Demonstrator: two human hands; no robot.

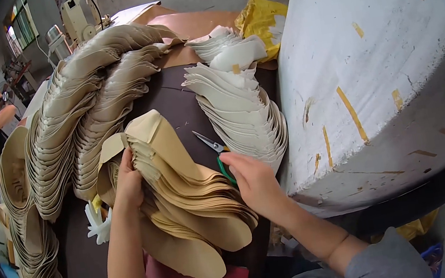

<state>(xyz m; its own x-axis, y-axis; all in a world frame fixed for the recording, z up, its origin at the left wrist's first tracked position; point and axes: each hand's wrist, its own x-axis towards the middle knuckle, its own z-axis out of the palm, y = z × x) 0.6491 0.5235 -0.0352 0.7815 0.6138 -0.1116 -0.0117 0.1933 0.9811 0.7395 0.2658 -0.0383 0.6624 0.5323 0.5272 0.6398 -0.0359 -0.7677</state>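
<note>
My left hand (129, 183) is closed round one side of a thick bundle of tan, shoe-shaped sheet pieces (170, 152). The pieces fan out toward me, their rounded ends hanging over a red sheet. At the bundle's right side, my right hand (255, 183) has its fingers curled at the green handle of a pair of scissors (215, 147). The blades lie slightly apart and point away to the left. My fingertips are partly hidden behind the hand and handle. Just beyond the scissors lies a row of overlapping white pieces (239, 113).
Long rows of overlapping beige pieces (65, 105) curve along the table's left side. A large white, tape-marked block (360, 61) rises close on the right. Beyond are a yellow bag (259, 21) and a sewing machine (79, 19). Another person's arm (1, 119) shows far left.
</note>
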